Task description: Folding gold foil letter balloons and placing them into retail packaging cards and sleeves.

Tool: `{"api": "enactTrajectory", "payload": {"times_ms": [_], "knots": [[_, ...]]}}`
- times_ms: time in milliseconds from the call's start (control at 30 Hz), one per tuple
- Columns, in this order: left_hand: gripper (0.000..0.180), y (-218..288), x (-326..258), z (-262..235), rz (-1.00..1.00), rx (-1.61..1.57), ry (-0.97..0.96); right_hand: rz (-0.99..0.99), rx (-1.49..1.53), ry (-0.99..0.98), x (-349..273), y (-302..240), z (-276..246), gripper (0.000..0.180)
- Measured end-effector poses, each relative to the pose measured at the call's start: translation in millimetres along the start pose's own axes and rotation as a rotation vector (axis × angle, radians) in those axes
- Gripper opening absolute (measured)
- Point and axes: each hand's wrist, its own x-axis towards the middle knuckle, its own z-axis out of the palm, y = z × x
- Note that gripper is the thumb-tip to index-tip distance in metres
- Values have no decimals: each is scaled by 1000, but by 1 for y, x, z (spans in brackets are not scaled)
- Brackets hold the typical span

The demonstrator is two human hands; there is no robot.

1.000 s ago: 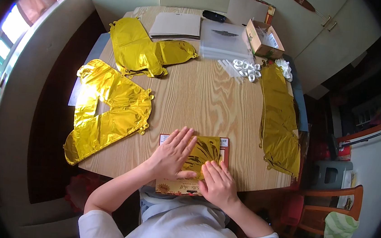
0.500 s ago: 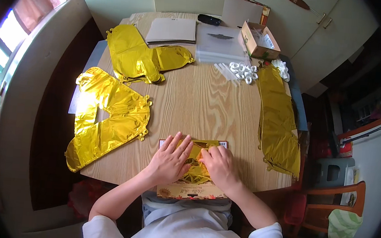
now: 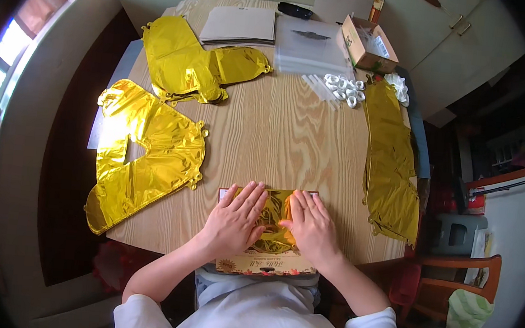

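Observation:
A folded piece of gold foil [image 3: 274, 218], likely a flat foil balloon, lies on a printed tan cardboard card [image 3: 270, 265] at the table's near edge. My left hand [image 3: 234, 219] rests flat on its left side, fingers stretched forward. On the right side my right hand [image 3: 314, 228] also presses down flat, thumb apart from its fingers. A bit of orange shows beside the right hand's fingers; what it is I cannot make out. Both palms hide parts of the foil and card.
Flat gold foil balloons [image 3: 173, 147] cover the table's left, with another stack [image 3: 391, 159] on the right. Behind are grey sheets [image 3: 240, 24], clear plastic bags [image 3: 310, 49], white ribbon rolls [image 3: 345, 88], clear straws [image 3: 320, 89] and an open cardboard box [image 3: 367, 48].
My right hand has gone from bent, pinching fingers to lying flat on the foil. The left hand stays nearly in place. The view has shifted slightly.

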Motion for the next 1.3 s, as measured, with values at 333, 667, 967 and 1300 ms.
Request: {"api": "enactTrajectory", "payload": {"times_ms": [333,667,967,1300], "knots": [[79,-4,-18,-3,-124,-1,-17,25,-13,-54,-2,6,-1,70],[68,1,13,-8,-73,149,104,-16,-42,-47,-4,6,-7,95],[69,-2,54,8,309,-27,82,9,-33,-55,-9,6,-7,94],[60,-1,53,7,354,58,48,-192,174,238,-89,-49,-14,26]]}}
